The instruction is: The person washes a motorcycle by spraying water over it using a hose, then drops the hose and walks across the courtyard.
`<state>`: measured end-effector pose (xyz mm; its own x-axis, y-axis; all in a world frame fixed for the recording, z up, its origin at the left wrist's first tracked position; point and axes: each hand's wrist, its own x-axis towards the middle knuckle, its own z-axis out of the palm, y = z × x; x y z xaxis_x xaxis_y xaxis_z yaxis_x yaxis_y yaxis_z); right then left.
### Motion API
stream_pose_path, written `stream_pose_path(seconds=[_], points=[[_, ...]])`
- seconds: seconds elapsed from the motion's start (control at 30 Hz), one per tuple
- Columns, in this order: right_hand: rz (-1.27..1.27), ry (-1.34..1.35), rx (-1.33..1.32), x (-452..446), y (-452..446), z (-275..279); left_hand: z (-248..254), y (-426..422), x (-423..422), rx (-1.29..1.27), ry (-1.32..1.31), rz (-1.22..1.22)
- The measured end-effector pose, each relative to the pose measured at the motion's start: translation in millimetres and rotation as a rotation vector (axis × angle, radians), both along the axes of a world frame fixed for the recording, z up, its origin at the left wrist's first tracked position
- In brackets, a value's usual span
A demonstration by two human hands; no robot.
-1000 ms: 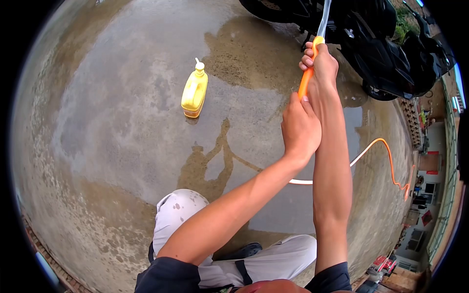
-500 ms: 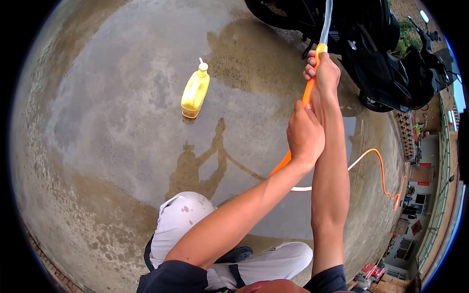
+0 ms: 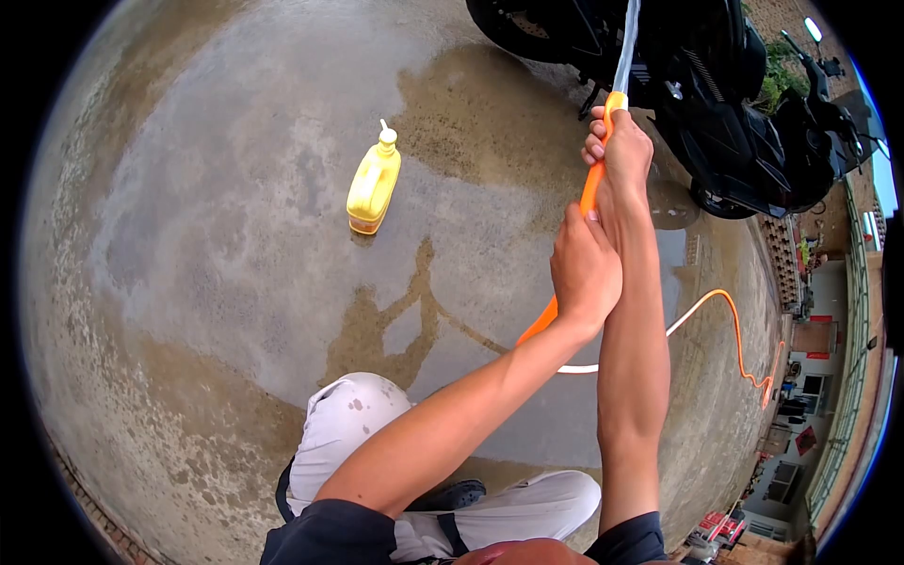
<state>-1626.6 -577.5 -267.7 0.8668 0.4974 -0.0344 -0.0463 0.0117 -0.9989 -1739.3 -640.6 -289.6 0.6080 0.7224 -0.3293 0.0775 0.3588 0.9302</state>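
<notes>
An orange hose (image 3: 590,186) is held up in front of me, and a clear stream of water (image 3: 628,47) comes out of its end toward a black motorcycle (image 3: 702,104). Near the nozzle end, my right hand (image 3: 623,146) is wrapped round the hose. Lower down, my left hand (image 3: 586,268) grips the same hose, close against my right forearm. The hose passes behind my arms and runs off to the right over the ground. A yellow jug (image 3: 374,186) with a pump top stands on the wet concrete, apart from both hands.
Wet concrete (image 3: 226,188) with puddles lies around me. My bent legs in light trousers (image 3: 353,424) are at the bottom. On the far right are stacked bricks (image 3: 783,259), a building (image 3: 819,330) and a red machine (image 3: 720,527).
Since a second ago, both hands and the hose have shifted slightly down in view. Both hands keep their hold, and the water still flows.
</notes>
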Motion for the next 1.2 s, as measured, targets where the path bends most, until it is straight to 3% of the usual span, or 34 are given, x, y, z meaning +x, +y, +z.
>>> stream_pose_path(seconds=[0.6, 0.9, 1.0, 1.07, 1.2], points=[[0.082, 0.012, -0.038, -6.8, -0.9, -1.8, -4.4, -14.1, 1.1, -0.017, -0.028, 0.100], [0.120, 0.105, -0.045, 5.5, -28.3, 4.2, 0.5, -34.5, 2.4, -0.018, 0.019, -0.075], [0.137, 0.144, 0.004, 13.5, -46.4, 9.2, -8.3, -49.2, 6.8, 0.136, -0.074, -0.028], [0.130, 0.177, 0.035, 21.9, -67.2, 14.4, -6.8, -59.0, 9.5, 0.040, -0.151, -0.146], [0.245, 0.233, 0.020, 39.7, -118.8, 41.8, 9.4, -98.4, 22.4, 0.092, -0.204, -0.215]])
